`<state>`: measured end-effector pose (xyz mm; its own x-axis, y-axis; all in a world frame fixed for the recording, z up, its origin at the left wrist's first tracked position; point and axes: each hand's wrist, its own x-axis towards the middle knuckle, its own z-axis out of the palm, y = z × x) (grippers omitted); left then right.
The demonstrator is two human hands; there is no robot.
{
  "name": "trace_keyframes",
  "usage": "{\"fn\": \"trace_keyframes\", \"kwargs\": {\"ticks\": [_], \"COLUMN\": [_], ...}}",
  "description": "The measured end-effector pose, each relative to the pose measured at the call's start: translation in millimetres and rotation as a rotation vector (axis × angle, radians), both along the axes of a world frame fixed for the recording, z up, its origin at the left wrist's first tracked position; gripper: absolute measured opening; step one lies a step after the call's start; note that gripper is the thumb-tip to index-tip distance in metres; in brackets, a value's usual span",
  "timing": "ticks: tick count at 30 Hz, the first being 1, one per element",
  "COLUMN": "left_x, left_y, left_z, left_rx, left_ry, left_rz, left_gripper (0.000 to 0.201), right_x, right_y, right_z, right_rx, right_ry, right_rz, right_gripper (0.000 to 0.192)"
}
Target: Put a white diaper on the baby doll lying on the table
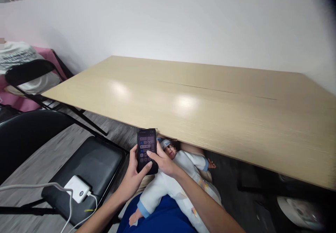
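Observation:
Between both hands is a black smartphone [147, 164], upright with its lit screen facing me and showing a panel of small icons. My left hand [133, 171] is wrapped round the phone's left side, its thumb across the lower screen. From the right side, my right hand [163, 159] grips it too, with the thumb over the middle of the screen. Across my lap lies what looks like a baby doll [178, 184] in a white outfit with blue cuffs and a headband. Its head is close to my right hand, partly under the table edge.
A wooden-topped table [223, 121] stands ahead against a white partition [196, 22]. To the left, a black folding chair [99, 159] bears a white power bank [78, 189] with cables. Farther back is another black chair [31, 70] near a pale cloth with printed lettering.

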<state>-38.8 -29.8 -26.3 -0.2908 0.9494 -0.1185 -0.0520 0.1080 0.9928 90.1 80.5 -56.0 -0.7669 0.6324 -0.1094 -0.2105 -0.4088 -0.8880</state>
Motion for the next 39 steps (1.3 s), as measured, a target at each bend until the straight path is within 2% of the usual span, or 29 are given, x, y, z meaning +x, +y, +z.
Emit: {"fn": "trace_keyframes", "kwargs": {"ticks": [8,12,15,19,25,31,35,39], "left_x": [-1.6,-3.0,-2.9,-1.9,-5.3,-7.8,-8.2,-7.8], "left_y": [1.0,3.0,5.5,8.1,6.5,5.2,5.4,1.5], "left_z": [-2.7,-7.0,-10.3,-14.4,-29.1,-44.2,-44.7,-39.3], "left_rx": [0.013,0.021,0.022,0.013,-0.067,-0.052,-0.066,-0.092], "left_ry": [-0.008,-0.029,-0.046,-0.083,-0.078,-0.062,-0.059,0.008], "left_rz": [-0.009,-0.012,0.027,0.096,0.168,0.211,0.208,0.171], "left_gripper": [0.072,0.068,0.06,0.056,0.065,0.067,0.065,0.064], "right_x": [1.2,0.9,-0.2,-1.4,-2.0,-1.7,-5.0,-16.1], "right_y": [1.2,1.2,0.7,1.5,3.8,2.1,3.9,12.3], "right_z": [1.4,-0.5,-2.1,-3.1,-4.5,-6.2,-8.7,-13.2], "right_rx": [-0.024,-0.11,-0.15,-0.128,-0.131,-0.167,-0.138,-0.039], "right_ry": [0.014,0.054,0.081,0.09,0.043,-0.007,-0.035,-0.112], "right_rz": [0.0,0.012,0.024,0.034,0.041,0.039,-0.003,-0.092], "right_gripper": [0.066,0.058,0.057,0.058,0.064,0.068,0.069,0.066]}}
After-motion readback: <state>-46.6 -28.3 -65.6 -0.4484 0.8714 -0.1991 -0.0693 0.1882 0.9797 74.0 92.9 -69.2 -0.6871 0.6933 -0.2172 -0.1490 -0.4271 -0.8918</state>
